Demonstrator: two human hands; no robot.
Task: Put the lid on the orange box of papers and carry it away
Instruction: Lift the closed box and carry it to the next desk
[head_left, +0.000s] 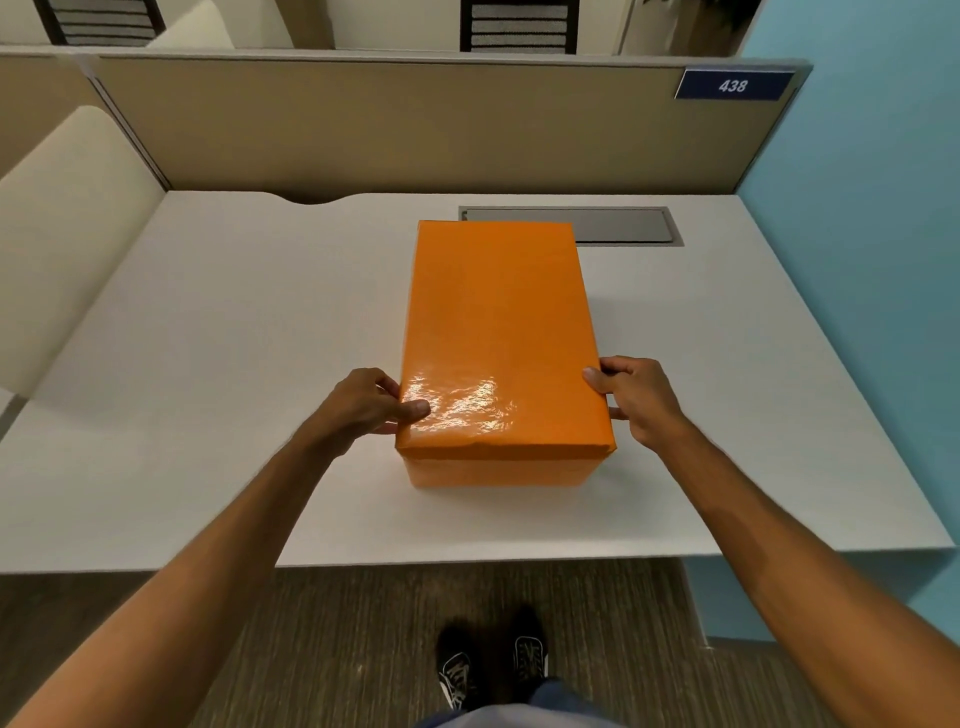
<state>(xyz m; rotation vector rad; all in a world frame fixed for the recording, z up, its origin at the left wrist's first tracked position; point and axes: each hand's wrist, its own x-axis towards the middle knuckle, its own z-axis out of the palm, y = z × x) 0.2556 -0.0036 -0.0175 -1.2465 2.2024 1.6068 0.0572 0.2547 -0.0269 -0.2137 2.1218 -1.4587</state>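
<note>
The orange box (498, 470) stands on the white desk (218, 338), its glossy orange lid (498, 322) seated over the top so the papers inside are hidden. My left hand (363, 405) grips the lid's near left edge, thumb on top and fingers down the side. My right hand (636, 397) holds the near right edge the same way. Both hands touch the lid close to its front corners.
A grey cable hatch (623, 226) is set in the desk behind the box. A beige partition (415, 124) with a blue "438" sign (733, 84) closes the back, a blue wall (872, 208) the right. A cream chair back (67, 218) stands left. My shoes (493, 665) are on carpet.
</note>
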